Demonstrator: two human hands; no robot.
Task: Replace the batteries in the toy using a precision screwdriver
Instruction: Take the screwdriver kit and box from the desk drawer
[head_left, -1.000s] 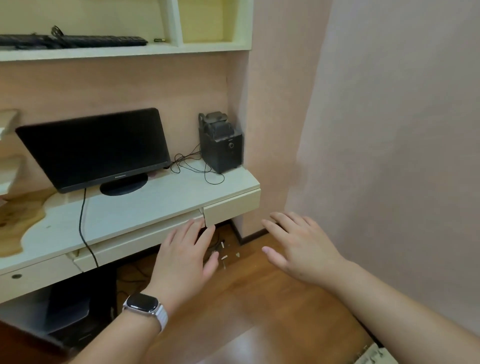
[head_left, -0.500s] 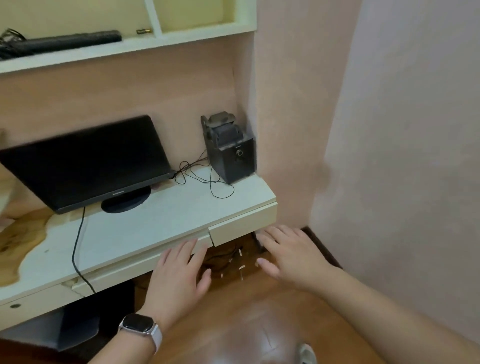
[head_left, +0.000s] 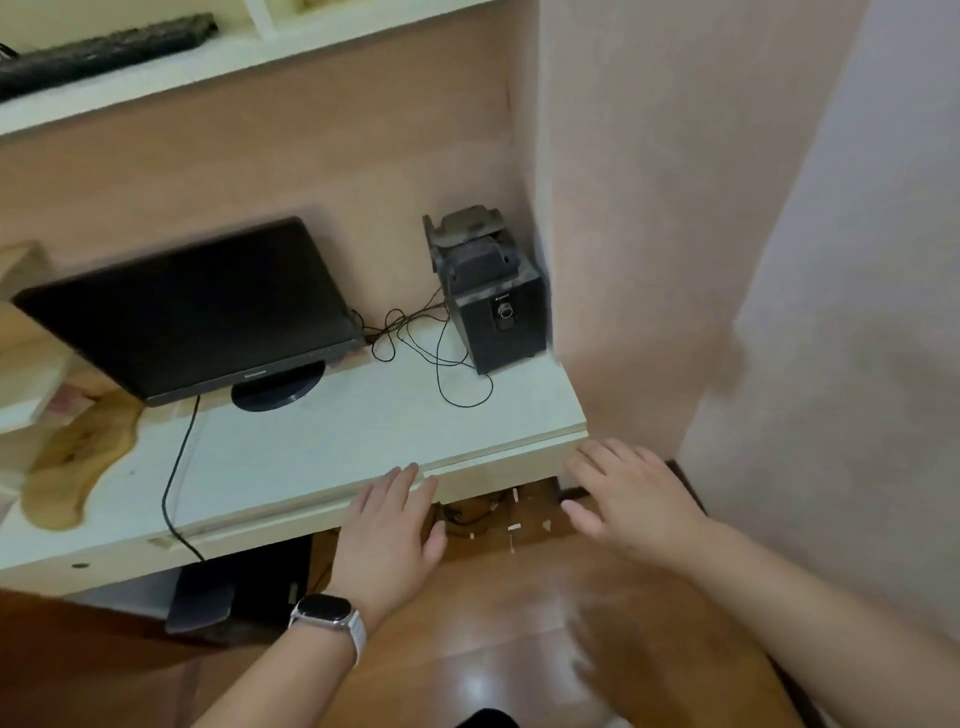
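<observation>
The left hand, wearing one watch, and the right hand are both reaching out flat and open, holding nothing, by the front edge of the white bench. One black monitor and one speaker are sitting on the bench, and one keyboard is lying on the shelf above. Little white bits are lying on the brown floor by the pink wall. I cannot tell where the toy is

We count one monitor, one speaker on the tabletop; one keyboard on the shelf; two hands: left hand, right hand; one watch
</observation>
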